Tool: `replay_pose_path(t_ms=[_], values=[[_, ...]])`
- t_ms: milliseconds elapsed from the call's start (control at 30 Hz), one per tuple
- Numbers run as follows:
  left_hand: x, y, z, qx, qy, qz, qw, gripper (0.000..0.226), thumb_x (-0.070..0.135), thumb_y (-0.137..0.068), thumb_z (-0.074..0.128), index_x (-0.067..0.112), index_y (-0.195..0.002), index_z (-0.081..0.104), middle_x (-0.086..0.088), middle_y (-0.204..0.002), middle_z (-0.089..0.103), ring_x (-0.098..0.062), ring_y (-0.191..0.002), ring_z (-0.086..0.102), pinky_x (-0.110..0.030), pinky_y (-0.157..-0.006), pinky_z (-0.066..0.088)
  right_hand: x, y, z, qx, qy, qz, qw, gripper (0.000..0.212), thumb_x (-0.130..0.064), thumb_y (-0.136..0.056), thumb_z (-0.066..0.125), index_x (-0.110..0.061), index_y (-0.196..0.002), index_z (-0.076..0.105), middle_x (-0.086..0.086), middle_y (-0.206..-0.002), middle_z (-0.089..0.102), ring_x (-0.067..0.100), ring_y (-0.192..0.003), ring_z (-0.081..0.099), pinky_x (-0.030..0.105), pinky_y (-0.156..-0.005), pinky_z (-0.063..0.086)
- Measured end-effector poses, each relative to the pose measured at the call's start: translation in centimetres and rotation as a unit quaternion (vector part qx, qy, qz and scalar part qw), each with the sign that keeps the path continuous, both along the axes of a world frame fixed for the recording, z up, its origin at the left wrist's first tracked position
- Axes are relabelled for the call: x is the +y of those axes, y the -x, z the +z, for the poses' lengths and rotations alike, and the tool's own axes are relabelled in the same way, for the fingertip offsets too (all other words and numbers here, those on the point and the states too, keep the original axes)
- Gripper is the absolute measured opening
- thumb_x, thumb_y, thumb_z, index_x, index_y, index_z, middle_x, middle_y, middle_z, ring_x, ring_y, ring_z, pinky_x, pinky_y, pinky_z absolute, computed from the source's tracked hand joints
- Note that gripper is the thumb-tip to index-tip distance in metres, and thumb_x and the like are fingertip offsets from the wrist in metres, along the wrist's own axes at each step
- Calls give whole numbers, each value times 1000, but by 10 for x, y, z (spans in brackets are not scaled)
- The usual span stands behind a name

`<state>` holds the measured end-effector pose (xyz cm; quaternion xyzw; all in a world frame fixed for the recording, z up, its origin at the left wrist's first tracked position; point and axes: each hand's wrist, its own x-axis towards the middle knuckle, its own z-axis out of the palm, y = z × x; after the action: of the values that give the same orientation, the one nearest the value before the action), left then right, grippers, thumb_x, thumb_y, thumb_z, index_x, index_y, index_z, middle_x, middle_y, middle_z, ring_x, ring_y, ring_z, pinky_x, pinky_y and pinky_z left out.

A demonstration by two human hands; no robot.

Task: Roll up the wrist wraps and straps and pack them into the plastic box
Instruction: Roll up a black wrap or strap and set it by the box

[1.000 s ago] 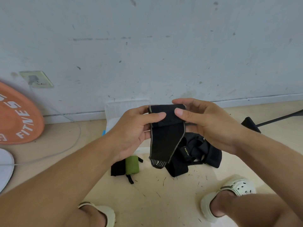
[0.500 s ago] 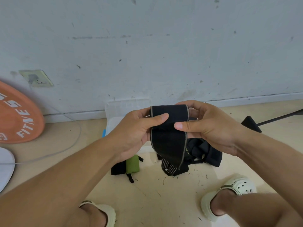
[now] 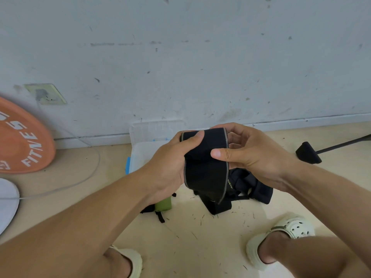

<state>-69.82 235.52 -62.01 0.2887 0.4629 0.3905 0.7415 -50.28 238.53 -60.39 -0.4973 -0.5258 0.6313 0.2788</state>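
A black wrist wrap [image 3: 206, 173] with grey edging is held up in front of me, its top end curled over and its tail hanging down. My left hand [image 3: 170, 167] grips its left side, thumb on top. My right hand [image 3: 253, 155] pinches the right side, thumb pressed on the front. Behind them the clear plastic box [image 3: 140, 151] stands open against the wall, lid upright. A pile of black straps [image 3: 253, 187] lies on the floor under my right hand. A green and black strap [image 3: 163, 204] lies below my left wrist.
An orange weight plate [image 3: 22, 141] leans on the wall at left, a white disc [image 3: 6, 201] below it, with a thin cable [image 3: 88, 173] looping across the floor. A black stand foot [image 3: 308, 153] sits at right. My two white clogs [image 3: 291, 231] are near the bottom.
The wrap's top end has been rolled further over, and the hanging tail has become shorter. My right thumb has shifted down onto the front of the wrap.
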Motion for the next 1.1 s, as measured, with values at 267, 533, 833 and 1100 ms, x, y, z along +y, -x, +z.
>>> replay_pose_path(t_ms=[267,533,833,1100], values=[[3,-5,-1,-25,-12,93,995,36,24,-100,65,13,-134,59,-16,-124,73,-32,-114,72,-45,-92,61,-15,13,-6,-164,-141,-30,976,56,-48,-93,69,-42,-146,54,-12,-103,78,-2,-90,73,22,-86,58],[1,-8,0,-4,-4,128,992,35,24,-99,66,14,-132,59,-16,-121,73,-31,-107,74,-40,-75,64,-26,27,-16,-156,-196,-23,968,25,-43,-103,56,-49,-126,63,-24,-95,76,-2,-89,72,11,-73,54],[6,2,-2,76,-36,34,996,36,27,-96,69,19,-129,60,-9,-123,71,-25,-110,72,-39,-85,64,-9,12,-4,-49,-32,-14,998,45,-19,-86,81,-25,-129,67,4,-107,77,19,-94,78,39,-87,64],[3,4,-6,118,-78,0,990,45,34,-78,80,20,-119,69,-10,-118,74,-26,-107,75,-49,-93,61,-6,5,-4,-94,-91,24,991,54,-17,-70,93,-22,-116,66,1,-112,75,20,-96,76,40,-87,63]])
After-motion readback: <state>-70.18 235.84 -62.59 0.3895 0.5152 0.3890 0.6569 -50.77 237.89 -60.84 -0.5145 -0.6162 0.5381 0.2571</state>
